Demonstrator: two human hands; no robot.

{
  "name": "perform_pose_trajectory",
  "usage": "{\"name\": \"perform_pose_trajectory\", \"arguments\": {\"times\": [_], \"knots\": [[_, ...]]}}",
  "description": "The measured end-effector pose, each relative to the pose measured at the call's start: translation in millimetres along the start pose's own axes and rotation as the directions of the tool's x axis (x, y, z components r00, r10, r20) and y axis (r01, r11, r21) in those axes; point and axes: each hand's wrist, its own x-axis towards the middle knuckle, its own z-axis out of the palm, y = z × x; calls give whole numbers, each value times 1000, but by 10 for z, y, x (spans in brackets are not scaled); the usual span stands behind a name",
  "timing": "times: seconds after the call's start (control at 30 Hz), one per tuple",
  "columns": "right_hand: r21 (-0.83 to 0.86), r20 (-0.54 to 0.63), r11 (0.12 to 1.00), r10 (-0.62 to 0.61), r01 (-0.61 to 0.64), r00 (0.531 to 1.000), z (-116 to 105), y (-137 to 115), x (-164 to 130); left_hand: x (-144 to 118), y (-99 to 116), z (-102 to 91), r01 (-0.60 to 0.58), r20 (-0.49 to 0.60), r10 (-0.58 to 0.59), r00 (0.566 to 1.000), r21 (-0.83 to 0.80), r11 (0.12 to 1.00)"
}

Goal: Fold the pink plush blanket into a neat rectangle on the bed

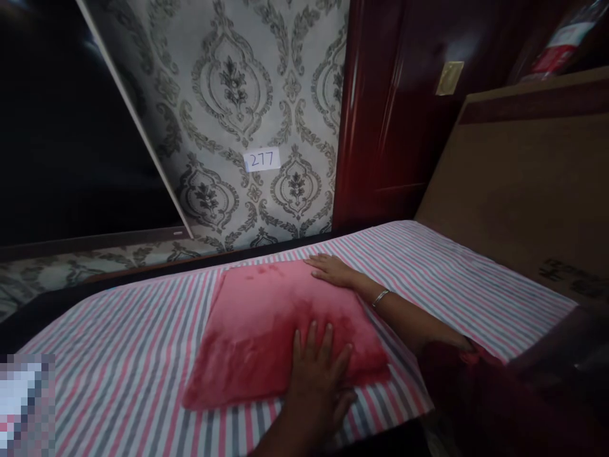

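A folded pink plush cloth [247, 324] lies flat on a striped sheet [137, 355] with pink, grey and white bands. My left hand [316, 368] rests palm down on the cloth's near part, fingers spread. At the far right corner of the cloth, my right hand [333, 270] lies flat with its fingers stretched to the left; a silver bracelet [380, 297] circles that wrist. Neither hand grips anything. The cloth's near right edge shows stacked layers, and part of its surface is hidden under my hands.
A dark screen [80, 139] stands at the left before patterned wallpaper [233, 82], which bears a paper marked 277 [262, 159]. A large cardboard box [523, 184] borders the right side, with a red-labelled bottle [561, 47] above it. Behind stands a dark red wooden panel [375, 127].
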Motion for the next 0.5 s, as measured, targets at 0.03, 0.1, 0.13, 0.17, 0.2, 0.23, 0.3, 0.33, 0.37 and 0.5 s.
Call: {"name": "perform_pose_trajectory", "arguments": {"times": [0.03, 0.1, 0.13, 0.17, 0.2, 0.23, 0.3, 0.33, 0.37, 0.5], "knots": [[35, 1, 999, 21, -21, 1000, 12, 66, 53, 0, -7, 15, -5, -8, 5, 1000, 9, 1000], [73, 1, 996, 58, -58, 998, 38, 176, 133, 4, -11, 36, -13, -22, 14, 1000, 21, 1000], [78, 2, 994, 77, -77, 997, 51, 215, 159, 6, -9, 39, -10, -29, 10, 1000, 26, 1000], [80, 2, 992, 98, -98, 995, 62, 242, 177, 8, -4, 37, -1, -36, 2, 999, 28, 1000], [82, 1, 989, 120, -120, 993, 68, 257, 189, 10, 3, 29, 4, -41, -3, 999, 28, 1000], [83, -2, 987, 142, -141, 990, 67, 261, 194, 12, 9, 15, 10, -43, -9, 999, 25, 1000], [82, -11, 981, 178, -177, 984, 35, 237, 190, 16, 19, -26, 6, -30, -6, 1000, 14, 1000], [79, -20, 978, 195, -193, 981, 1, 211, 182, 18, 21, -50, -2, -17, 3, 1000, 7, 1000], [74, -31, 975, 212, -209, 977, -43, 177, 167, 22, 22, -73, -8, -5, 8, 1000, 0, 1000], [34, -99, 972, 233, -231, 967, -254, -65, 16, 35, 35, -133, -5, -12, 5, 1000, -18, 1000]]}}
